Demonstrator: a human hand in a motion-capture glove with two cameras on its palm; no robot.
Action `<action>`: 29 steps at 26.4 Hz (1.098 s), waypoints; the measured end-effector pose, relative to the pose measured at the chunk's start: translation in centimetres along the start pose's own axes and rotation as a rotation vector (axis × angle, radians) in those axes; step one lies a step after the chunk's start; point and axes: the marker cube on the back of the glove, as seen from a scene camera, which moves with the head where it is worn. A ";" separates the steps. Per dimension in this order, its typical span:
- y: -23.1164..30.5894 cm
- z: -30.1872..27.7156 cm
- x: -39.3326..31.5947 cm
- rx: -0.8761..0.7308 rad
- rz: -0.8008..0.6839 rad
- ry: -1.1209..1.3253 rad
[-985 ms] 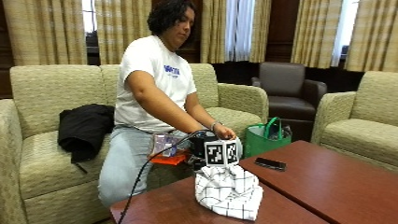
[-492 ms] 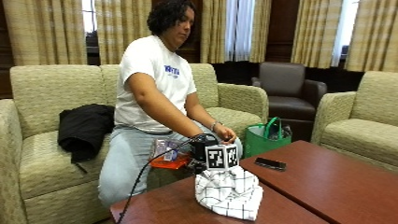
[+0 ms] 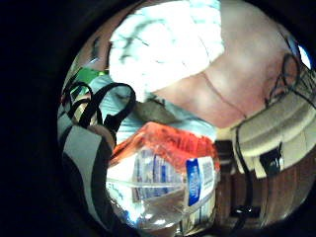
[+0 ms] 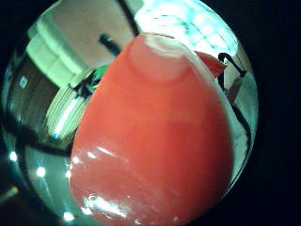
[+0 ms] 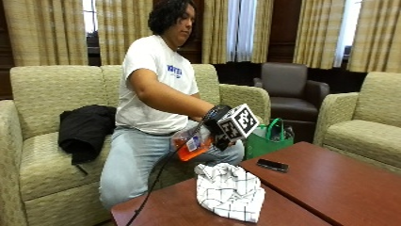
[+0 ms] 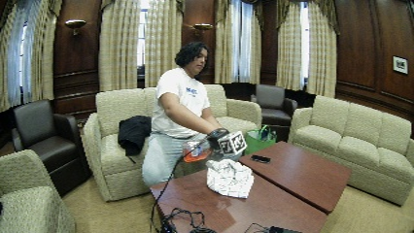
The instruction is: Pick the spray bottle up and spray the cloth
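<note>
A wood-panelled lounge with tall curtains and pale upholstered sofas is shown. A dark reddish wooden desk [image 5: 325, 183] stands in the foreground, made of two tops set side by side.

On the near left top a white cloth [image 5: 229, 190] with a thin dark check is heaped in a soft, crumpled mound. A small black phone [image 5: 273, 165] lies on the far right top, and a green bag [image 5: 266, 139] is seen behind the desk, near the sofa. A black jacket [image 5: 84, 129] is draped on the sofa at the left.

The spray bottle [image 5: 193, 144] is held in the air in the gloved right hand [image 5: 216, 126], above and just left of the cloth, clear of the desk. The grip is clamped round the bottle, fingers curled about it. The bottle is clear plastic with an orange-red liquid or part and a blue and white label; in the thumb-side palm view its smooth, glossy red surface fills the frame.

The lifting step appears done. The next move is judged to call for the nozzle to be aimed down at the cloth and the trigger squeezed; where the nozzle points cannot be told.
</note>
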 end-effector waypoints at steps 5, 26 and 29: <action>1.9 -4.6 -7.2 0.205 -0.332 -0.170; -17.9 -1.3 -19.7 0.859 -0.737 -0.604; -20.1 -0.5 -18.7 0.907 -0.702 -0.628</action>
